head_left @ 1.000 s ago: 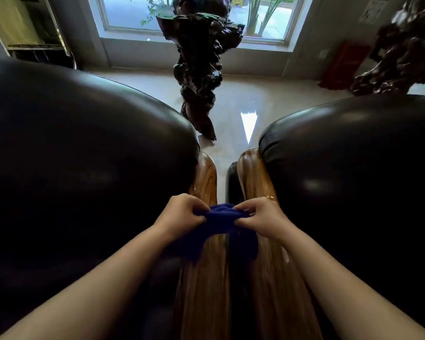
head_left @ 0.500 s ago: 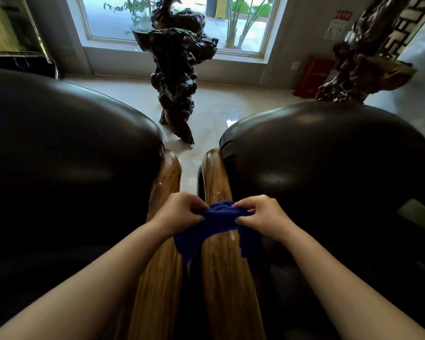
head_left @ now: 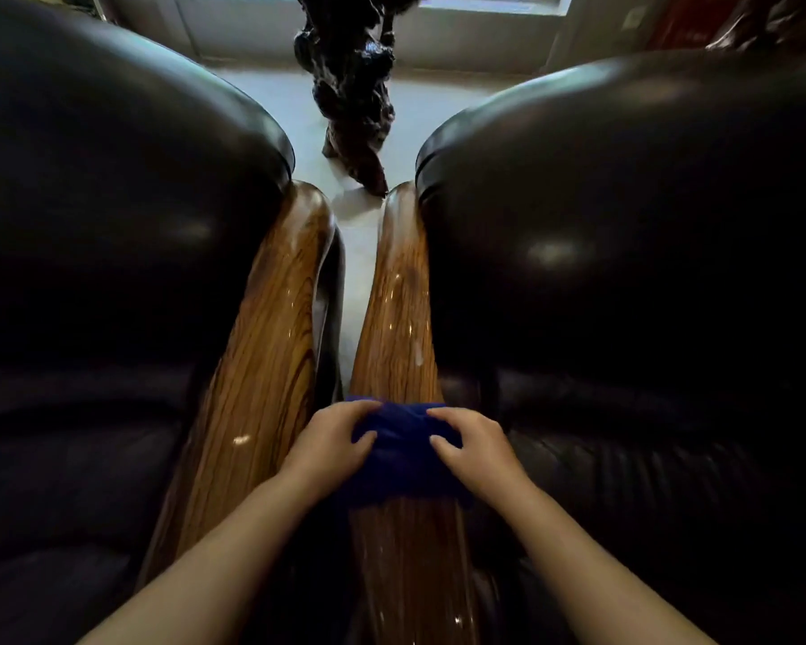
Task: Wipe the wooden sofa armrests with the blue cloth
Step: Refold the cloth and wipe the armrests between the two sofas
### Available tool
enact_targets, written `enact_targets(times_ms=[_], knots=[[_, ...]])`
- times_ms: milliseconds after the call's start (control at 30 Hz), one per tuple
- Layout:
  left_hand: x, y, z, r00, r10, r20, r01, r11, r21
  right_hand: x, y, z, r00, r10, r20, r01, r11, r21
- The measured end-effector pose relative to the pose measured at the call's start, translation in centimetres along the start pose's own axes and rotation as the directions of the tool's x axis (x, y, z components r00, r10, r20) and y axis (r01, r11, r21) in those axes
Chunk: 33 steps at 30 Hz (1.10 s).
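Observation:
Two glossy wooden armrests run side by side away from me. The blue cloth (head_left: 403,456) lies spread across the right armrest (head_left: 399,314), draped over both its sides. My left hand (head_left: 331,446) presses the cloth's left part with fingers spread and curled. On the cloth's right part my right hand (head_left: 473,446) presses in the same way. The left armrest (head_left: 271,346) is bare, just left of my left hand. A narrow gap with pale floor separates the two armrests.
Black leather sofa backs bulge on the left (head_left: 112,202) and right (head_left: 624,225), with dark seat cushions below them. A dark gnarled wood sculpture (head_left: 350,72) stands on the pale floor beyond the armrests, before a window wall.
The cloth went from bunched and pinched between both hands to spread flat over the right armrest. My hands now press on top of it, and my view has tilted down.

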State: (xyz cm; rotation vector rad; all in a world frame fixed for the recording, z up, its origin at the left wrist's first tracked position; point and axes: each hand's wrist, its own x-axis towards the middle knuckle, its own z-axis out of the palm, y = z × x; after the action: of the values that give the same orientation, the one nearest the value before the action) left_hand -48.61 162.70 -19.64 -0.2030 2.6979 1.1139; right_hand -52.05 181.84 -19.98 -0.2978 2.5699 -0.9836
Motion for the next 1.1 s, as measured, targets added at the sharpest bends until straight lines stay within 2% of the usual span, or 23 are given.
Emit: enact_targets(times_ms=[67,133,233,333,433,533,633,767,900,933,1000,1067,1100], knots=[[-0.7,-0.6,1.2,0.987,0.068,-0.149,-0.063,0.997,0.04,-0.6,1.1,1.4,0.996,-0.037,-0.083,0.037,0.999,-0.001],[-1.2,-1.2,2.5,0.947,0.126,-0.295,-0.1,0.99,0.1,-1.1,1.9,2.8,0.968,-0.068,-0.243,0.059,0.997,-0.044],[-1.6,-1.9,4.4,0.913,0.196,-0.358,-0.132,0.972,0.196,-1.3,2.2,4.6,0.899,-0.112,-0.423,0.042,0.984,-0.173],[-0.6,-2.3,6.3,0.946,0.201,-0.254,-0.147,0.965,0.216,0.0,2.2,6.1,0.923,-0.139,-0.36,0.042,0.964,-0.262],[1.0,-2.5,7.7,0.967,0.175,-0.184,-0.119,0.953,0.279,1.6,2.4,7.5,0.955,-0.096,-0.281,0.0,0.946,-0.323],[2.3,-2.6,8.1,0.96,0.195,-0.201,-0.109,0.921,0.375,3.0,2.5,8.0,0.942,-0.053,-0.332,-0.067,0.938,-0.341],[4.1,-3.0,8.2,0.933,0.254,-0.255,-0.148,0.917,0.37,5.1,2.6,7.5,0.933,-0.083,-0.351,-0.05,0.934,-0.354],[8.4,-2.5,6.5,0.94,0.178,-0.291,-0.083,0.946,0.312,10.5,1.9,5.7,0.932,-0.129,-0.339,-0.002,0.932,-0.361],[13.8,-0.8,2.7,0.95,0.142,-0.277,-0.036,0.935,0.353,15.0,0.3,2.9,0.952,-0.091,-0.293,0.003,0.958,-0.287],[14.0,-0.7,1.8,0.947,0.162,-0.279,-0.055,0.933,0.356,14.8,0.2,2.2,0.943,-0.117,-0.313,0.026,0.96,-0.28],[12.6,-1.1,0.9,0.928,0.259,-0.269,-0.159,0.925,0.344,13.0,0.6,1.2,0.908,-0.249,-0.337,0.166,0.952,-0.258],[10.3,-2.1,1.1,0.938,0.321,-0.131,-0.268,0.911,0.315,11.4,1.3,1.3,0.912,-0.326,-0.25,0.277,0.937,-0.214],[9.8,-2.6,1.3,0.951,0.307,-0.041,-0.279,0.906,0.319,11.1,1.7,1.5,0.932,-0.318,-0.173,0.281,0.936,-0.21]])
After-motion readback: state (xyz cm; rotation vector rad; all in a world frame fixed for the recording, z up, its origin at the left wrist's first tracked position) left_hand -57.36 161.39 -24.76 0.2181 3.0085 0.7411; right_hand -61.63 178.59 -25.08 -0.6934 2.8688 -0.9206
